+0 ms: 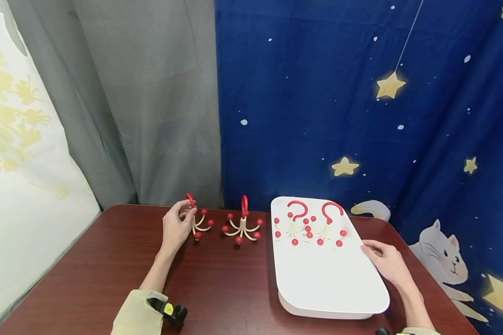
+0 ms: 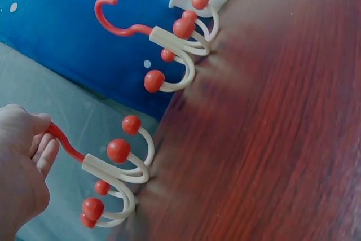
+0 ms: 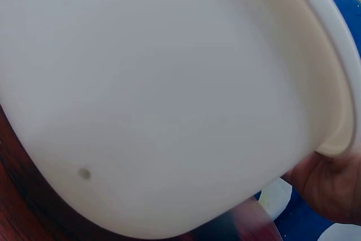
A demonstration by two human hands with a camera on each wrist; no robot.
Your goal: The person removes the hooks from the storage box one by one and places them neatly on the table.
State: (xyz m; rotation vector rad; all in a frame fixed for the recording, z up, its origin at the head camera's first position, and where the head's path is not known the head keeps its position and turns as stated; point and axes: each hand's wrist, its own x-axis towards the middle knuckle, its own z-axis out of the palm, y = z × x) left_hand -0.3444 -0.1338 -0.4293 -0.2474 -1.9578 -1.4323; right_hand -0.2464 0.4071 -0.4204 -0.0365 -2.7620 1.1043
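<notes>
1. Left wrist view: the left hand [image 2: 22,167] is cut off by the left edge; its fingers hide the hook tip of the held hanger [image 2: 104,167].
2. Head view: that hand covers some of this hanger's red balls.
3. Right wrist view: the white container [image 3: 169,83] runs past the top edge and hides the fingertips of the right hand [image 3: 333,187]; a dark spot [image 3: 84,174] is too blurred to identify.
4. Head view: pale arms of the inner hanger [image 1: 293,228] and outer hanger [image 1: 324,230] fade into white.
5. Head view: the bottom edge crops the right sleeve [image 1: 421,331].
</notes>
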